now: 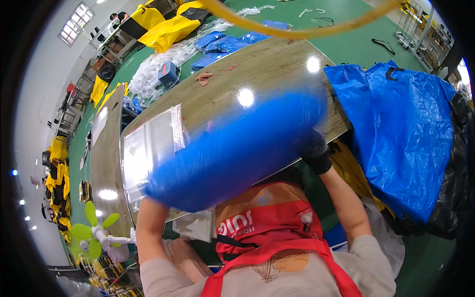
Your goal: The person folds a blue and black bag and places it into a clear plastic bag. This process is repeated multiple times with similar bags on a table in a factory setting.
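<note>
The shiny blue bundle (pixel 237 148) is blurry, mid-frame, above the tabletop (pixel 277 59). It looks light, soft and slippery, so pinch both ends. The right hand (pixel 315 151) is at its right end, the left hand hidden; I can't tell either grip.

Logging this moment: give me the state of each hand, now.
Left hand: hidden behind the blue plastic; open or closed cannot be told.
Right hand: gloved, at the blue plastic's right end; fingers partly hidden, grip cannot be told.
</note>
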{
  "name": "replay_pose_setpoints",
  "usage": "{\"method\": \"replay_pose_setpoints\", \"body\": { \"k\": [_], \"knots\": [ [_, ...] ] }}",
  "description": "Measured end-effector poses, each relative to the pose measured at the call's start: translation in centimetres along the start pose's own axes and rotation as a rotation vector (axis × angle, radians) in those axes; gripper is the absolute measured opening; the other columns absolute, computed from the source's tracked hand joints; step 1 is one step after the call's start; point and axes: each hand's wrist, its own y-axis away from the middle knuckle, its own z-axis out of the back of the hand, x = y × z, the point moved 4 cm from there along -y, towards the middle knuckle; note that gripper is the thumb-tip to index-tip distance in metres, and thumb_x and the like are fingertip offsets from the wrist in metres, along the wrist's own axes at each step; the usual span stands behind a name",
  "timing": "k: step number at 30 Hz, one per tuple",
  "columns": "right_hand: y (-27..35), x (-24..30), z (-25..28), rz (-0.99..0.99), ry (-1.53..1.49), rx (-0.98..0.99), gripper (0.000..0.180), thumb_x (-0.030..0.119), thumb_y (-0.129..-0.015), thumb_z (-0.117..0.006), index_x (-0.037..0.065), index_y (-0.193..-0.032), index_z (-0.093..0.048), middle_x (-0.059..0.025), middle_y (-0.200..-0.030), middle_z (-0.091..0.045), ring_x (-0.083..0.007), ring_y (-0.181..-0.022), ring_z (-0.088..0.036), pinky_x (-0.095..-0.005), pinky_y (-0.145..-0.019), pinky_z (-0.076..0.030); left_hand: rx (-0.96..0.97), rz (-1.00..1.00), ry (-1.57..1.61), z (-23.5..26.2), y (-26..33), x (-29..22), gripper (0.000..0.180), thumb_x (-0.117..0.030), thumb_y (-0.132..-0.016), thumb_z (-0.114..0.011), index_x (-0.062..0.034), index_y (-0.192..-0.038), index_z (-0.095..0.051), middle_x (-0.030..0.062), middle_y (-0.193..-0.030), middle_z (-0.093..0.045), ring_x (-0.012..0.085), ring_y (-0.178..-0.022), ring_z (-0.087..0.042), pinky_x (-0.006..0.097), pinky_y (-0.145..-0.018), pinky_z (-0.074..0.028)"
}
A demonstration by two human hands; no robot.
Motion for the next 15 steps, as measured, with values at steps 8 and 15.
{"method": "replay_pose_setpoints", "body": {
  "k": [8, 15],
  "knots": [
    [9.4, -3.0, -4.1, -0.708, -0.053, 0.372, 0.058, 0.043, -0.083, -0.063, -0.002, -0.119, -0.055, -0.0183, -0.097, -0.067, -0.0255, -0.094, -0.064, -0.0333, -0.087, -0.046, -0.922, -1.137, -0.663, -2.0, 10.9, 8.9, 0.071, -0.057, -0.092, -0.038, -0.0078, -0.143, -0.028, 0.0138, -0.146, -0.030, 0.0272, -0.133, -0.031, 0.043, -0.109, -0.024],
    [12.3, -3.4, -4.5, -0.754, -0.549, 0.386, 0.063, 0.037, -0.076, -0.074, -0.001, -0.122, -0.054, -0.0138, -0.112, -0.063, -0.0249, -0.104, -0.059, -0.0360, -0.091, -0.046, -1.255, -0.982, -1.599, -1.3, 1.5, 13.5, 0.078, -0.056, -0.075, -0.062, -0.0171, -0.138, -0.037, 0.0260, -0.144, -0.026, 0.0512, -0.132, -0.018, 0.065, -0.104, -0.013]
  ]
}}
